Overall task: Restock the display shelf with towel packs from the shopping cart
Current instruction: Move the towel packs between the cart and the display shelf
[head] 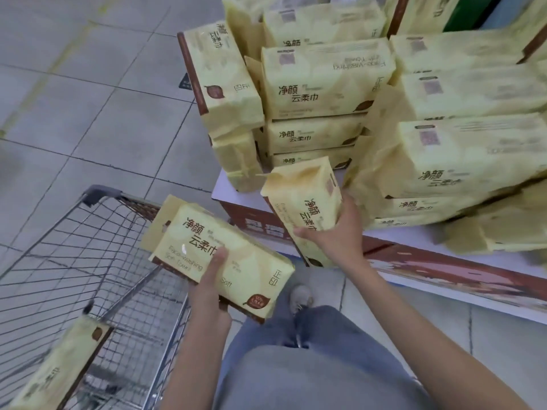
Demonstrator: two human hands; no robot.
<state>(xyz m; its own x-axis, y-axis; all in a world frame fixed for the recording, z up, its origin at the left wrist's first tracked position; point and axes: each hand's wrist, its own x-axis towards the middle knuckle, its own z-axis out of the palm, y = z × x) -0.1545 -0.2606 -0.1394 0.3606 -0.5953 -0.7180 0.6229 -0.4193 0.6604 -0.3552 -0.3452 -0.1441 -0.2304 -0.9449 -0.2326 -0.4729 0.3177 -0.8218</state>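
Packs [254, 279] are being held in left grip [208, 291] and right grip [337, 235]. Shelf [225, 187] is being filled; cart [102, 193] is being nearly emptied

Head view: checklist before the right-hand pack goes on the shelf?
1. Right hand grips its towel pack: ok.
2. Left hand holds the second pack: ok.
3. Bare spot on the display shelf in front of the stacks: ok.
4. Stacks steady: cannot tell; the left top pack tilts.
5. Shopping cart holds a spare pack: ok.
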